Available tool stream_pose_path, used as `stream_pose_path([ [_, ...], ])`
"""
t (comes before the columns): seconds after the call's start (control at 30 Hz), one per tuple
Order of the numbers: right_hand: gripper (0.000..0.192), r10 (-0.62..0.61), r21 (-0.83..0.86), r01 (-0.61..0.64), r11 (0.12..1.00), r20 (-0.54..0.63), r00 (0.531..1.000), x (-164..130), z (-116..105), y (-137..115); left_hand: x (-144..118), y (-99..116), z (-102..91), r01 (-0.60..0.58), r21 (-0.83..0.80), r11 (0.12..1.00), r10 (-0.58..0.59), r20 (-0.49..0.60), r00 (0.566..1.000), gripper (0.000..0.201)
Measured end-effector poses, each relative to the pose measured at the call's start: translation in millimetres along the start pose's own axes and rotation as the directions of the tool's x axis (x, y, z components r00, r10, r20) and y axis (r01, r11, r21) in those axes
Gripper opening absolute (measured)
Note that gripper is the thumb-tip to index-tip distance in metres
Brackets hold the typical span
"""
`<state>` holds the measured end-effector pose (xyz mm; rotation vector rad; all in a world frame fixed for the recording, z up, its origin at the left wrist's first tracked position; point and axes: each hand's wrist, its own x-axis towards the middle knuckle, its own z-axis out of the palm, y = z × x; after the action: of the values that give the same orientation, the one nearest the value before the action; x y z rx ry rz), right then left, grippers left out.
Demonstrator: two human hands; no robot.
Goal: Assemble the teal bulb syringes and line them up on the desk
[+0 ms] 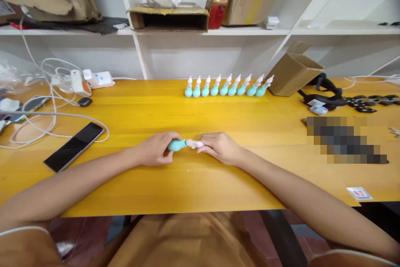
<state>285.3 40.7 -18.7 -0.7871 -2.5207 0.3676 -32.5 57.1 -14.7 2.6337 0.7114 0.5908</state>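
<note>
Low over the middle of the yellow table (150, 192), my left hand (156, 149) is closed around a teal squeeze bulb (176, 145), its open mouth facing right. Opposite it, my right hand (221, 147) pinches a clear and whitish nozzle piece (194, 144) that points left at the bulb's mouth. The two parts are end to end; whether they touch I cannot tell. Farther back stands a row of several assembled nasal aspirators (223, 86), teal bulbs below and pale pointed tips above.
A black phone (74, 147) and tangled white cables (53, 108) lie on the left. To the right are a cardboard box (295, 71), a black strap device (325, 96), a blurred-out patch and a small sticker card (359, 193). Shelves (212, 32) with cartons rise behind.
</note>
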Motion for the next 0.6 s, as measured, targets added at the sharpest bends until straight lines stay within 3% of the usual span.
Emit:
stream_pose_path([
  [0.13,0.054,0.01,0.018,-0.011,1.0,0.035,0.999,-1.4,-1.3,0.3,2.9,0.5,-0.6,-0.018,-0.024,1.0,0.019,0.032,0.999,0.049],
  [0.3,0.057,0.034,-0.016,-0.033,0.999,0.059,0.998,-3.7,-3.9,5.3,5.8,-0.4,-1.1,-0.061,-0.082,0.995,0.062,0.003,0.998,0.047],
  [0.47,0.059,0.025,-0.066,-0.02,0.998,0.077,0.997,-5.3,-4.3,8.3,5.6,-0.3,-1.8,-0.029,-0.079,0.996,0.028,-0.015,0.999,0.046],
  [0.6,0.059,-0.008,-0.143,0.017,0.99,0.066,0.998,-6.0,-2.3,6.7,6.0,0.8,-2.2,-0.085,-0.07,0.994,0.082,-0.052,0.995,0.044],
])
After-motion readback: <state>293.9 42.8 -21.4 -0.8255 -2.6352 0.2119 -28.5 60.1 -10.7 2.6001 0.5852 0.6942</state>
